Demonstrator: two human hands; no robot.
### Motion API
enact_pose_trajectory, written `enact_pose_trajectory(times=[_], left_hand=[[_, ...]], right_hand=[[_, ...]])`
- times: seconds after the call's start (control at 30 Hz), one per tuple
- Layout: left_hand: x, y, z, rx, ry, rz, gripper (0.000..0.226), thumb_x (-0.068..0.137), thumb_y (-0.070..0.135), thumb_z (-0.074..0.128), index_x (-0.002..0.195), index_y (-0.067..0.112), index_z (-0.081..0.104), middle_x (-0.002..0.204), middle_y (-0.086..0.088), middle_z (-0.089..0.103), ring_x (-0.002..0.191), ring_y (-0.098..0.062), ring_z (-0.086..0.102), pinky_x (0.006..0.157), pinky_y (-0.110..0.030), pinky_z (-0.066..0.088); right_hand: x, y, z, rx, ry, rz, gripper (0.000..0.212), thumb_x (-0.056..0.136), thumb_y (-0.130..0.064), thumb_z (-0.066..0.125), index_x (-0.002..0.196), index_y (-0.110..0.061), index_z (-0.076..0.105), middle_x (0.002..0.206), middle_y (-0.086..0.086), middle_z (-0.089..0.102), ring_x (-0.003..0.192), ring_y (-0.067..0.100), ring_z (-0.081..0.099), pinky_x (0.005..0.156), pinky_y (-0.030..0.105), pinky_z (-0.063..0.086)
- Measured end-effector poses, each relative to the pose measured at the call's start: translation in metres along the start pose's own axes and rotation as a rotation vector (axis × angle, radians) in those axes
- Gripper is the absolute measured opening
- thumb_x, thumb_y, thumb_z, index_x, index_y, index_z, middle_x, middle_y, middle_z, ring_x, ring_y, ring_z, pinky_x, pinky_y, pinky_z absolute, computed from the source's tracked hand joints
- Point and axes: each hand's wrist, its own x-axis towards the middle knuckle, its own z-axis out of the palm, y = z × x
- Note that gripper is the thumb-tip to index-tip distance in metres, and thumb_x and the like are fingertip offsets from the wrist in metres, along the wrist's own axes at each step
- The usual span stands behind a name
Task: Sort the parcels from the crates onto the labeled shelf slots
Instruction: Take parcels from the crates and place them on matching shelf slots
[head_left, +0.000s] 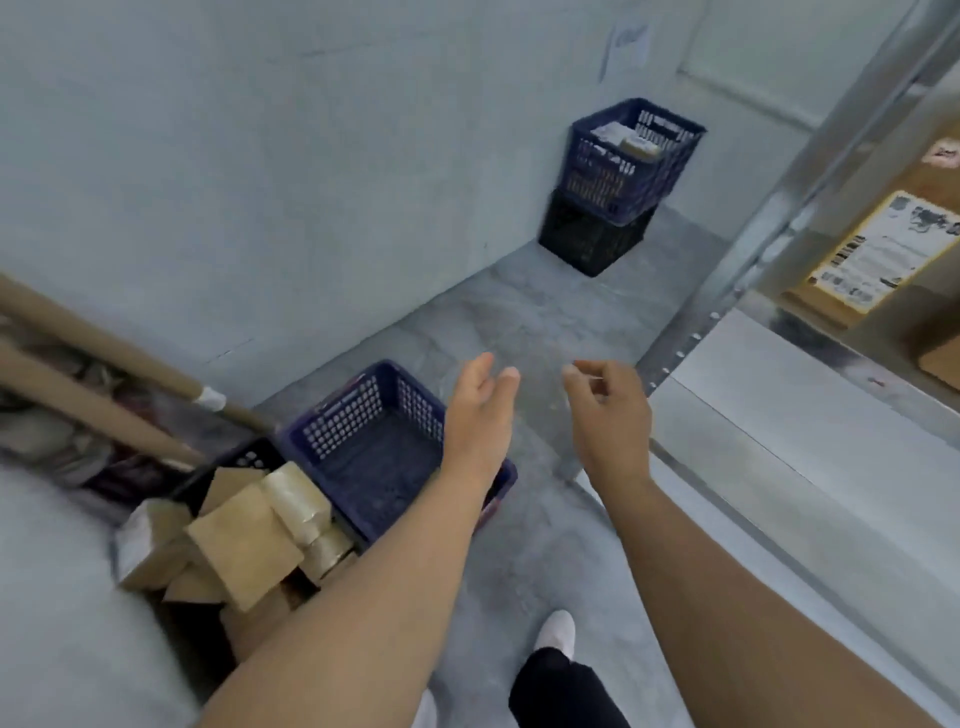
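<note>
Left hand (480, 410), right hand (610, 415), both empty and relaxed, grey concrete floor (519, 322), pale wall (260, 182), metal shelf (779, 410)

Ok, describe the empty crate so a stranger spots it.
Left of the metal shelf, on the floor by the left hand, sits a blue crate. Unlike the black crate beside it and the far blue crate, it is empty.

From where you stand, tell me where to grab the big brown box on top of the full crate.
Probably by its two opposite side edges, coming down from above. The cardboard box lies tilted on top of the pile in the black crate, broad face up, with other parcels crowding its lower sides. The left hand is empty and nearer.
</note>
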Motion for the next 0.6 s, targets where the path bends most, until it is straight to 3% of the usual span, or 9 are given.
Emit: enact_pose_trajectory(times=[0.2, 0.37, 0.5, 0.6], left_hand=[[0.023, -0.026, -0.064, -0.089, 0.263, -0.098, 0.050, 0.100, 0.028, 0.051, 0.147, 0.018, 0.040, 0.148, 0.003, 0.045, 0.133, -0.009, 0.042, 0.098, -0.017, 0.031], [0.048, -0.051, -0.086, -0.054, 0.452, -0.183, 0.050, 0.100, 0.033, 0.050, 0.148, 0.021, 0.039, 0.149, 0.004, 0.043, 0.134, -0.009, 0.040, 0.102, -0.020, 0.030], [0.075, -0.075, -0.086, -0.019, 0.527, -0.275, 0.051, 0.100, 0.034, 0.049, 0.148, 0.023, 0.037, 0.151, 0.007, 0.040, 0.135, -0.009, 0.039, 0.106, -0.023, 0.031], [0.100, -0.106, -0.086, 0.005, 0.555, -0.347, 0.050, 0.100, 0.034, 0.048, 0.147, 0.022, 0.037, 0.150, 0.005, 0.041, 0.133, -0.011, 0.041, 0.114, -0.033, 0.033]], right_hand=[[0.002, -0.014, 0.082, -0.009, -0.318, -0.064, 0.021, 0.093, -0.032, 0.058, 0.108, -0.019, 0.064, 0.112, -0.005, 0.058, 0.100, 0.007, 0.057, 0.084, 0.024, 0.044], [0.022, 0.002, 0.133, -0.011, -0.502, -0.024, 0.017, 0.094, -0.026, 0.058, 0.104, -0.014, 0.064, 0.092, -0.016, 0.056, 0.092, 0.008, 0.056, 0.081, 0.023, 0.041], [0.051, 0.032, 0.171, -0.023, -0.610, 0.051, 0.025, 0.094, -0.033, 0.058, 0.111, -0.016, 0.064, 0.111, 0.000, 0.063, 0.099, 0.014, 0.061, 0.091, 0.032, 0.048], [0.077, 0.061, 0.203, -0.056, -0.643, 0.091, 0.023, 0.094, -0.034, 0.059, 0.110, -0.018, 0.064, 0.114, 0.003, 0.062, 0.098, 0.014, 0.060, 0.090, 0.030, 0.047]])
